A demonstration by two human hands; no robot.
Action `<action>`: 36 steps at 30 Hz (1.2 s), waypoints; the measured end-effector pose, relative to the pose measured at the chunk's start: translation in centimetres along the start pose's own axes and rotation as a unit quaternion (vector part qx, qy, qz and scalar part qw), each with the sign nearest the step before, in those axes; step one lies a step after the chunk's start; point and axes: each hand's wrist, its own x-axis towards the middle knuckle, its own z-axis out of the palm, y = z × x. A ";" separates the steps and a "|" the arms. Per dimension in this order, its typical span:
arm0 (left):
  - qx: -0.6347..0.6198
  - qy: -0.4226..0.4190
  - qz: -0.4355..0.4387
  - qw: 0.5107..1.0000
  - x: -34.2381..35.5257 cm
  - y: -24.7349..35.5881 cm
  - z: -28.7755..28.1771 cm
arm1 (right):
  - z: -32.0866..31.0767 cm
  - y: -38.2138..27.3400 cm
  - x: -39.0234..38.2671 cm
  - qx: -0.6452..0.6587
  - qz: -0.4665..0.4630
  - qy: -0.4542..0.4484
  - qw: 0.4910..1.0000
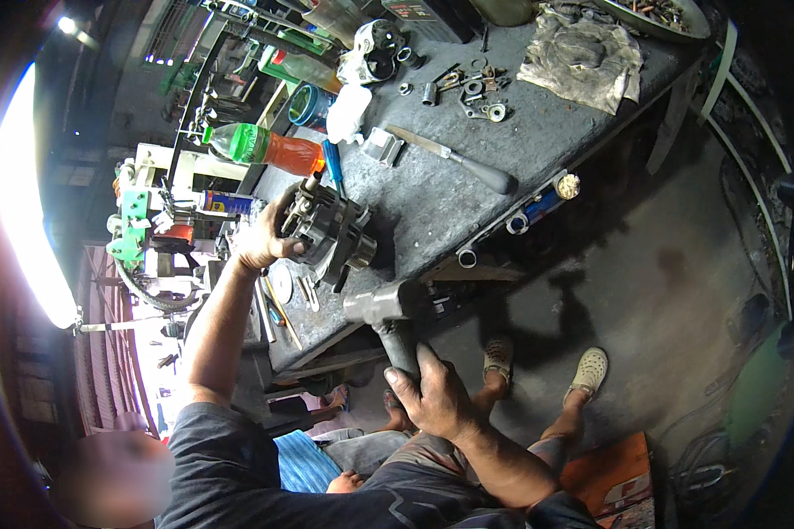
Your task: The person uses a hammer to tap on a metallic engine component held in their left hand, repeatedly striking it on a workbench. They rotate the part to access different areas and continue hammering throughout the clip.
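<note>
My left hand (269, 234) grips a metal alternator-like unit (326, 231) with a shaft at its upper end, tilted over the workbench (432, 212). My right hand (432, 394) is closed around the dark handle of a club hammer (385, 302). The hammer's head is raised near the bench's front edge, below and to the right of the unit and apart from it. Beyond the unit lie a blue screwdriver (333, 166), a small metal block (382, 147) and a knife-like tool (459, 159) with a dark handle.
Bolts, rings and small metal parts (481, 93) lie at the back, beside a dirty rag (582, 57) and a tray (692, 31). A bottle of orange liquid (295, 154) lies at left. Another person in blue (304, 463) is close by. An orange box (609, 476) stands on the floor.
</note>
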 end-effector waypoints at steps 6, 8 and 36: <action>0.039 0.031 -0.004 0.999 -1.2 1.1 0.5 | 1.1 -1.2 1.6 0.006 0.033 0.024 0.999; 0.060 0.033 0.003 0.998 -2.1 2.7 1.0 | 0.0 -1.9 1.8 0.001 0.048 -0.020 0.999; 0.050 0.118 -0.011 0.992 -5.1 4.0 6.7 | -3.2 0.8 0.3 0.077 0.012 0.016 0.997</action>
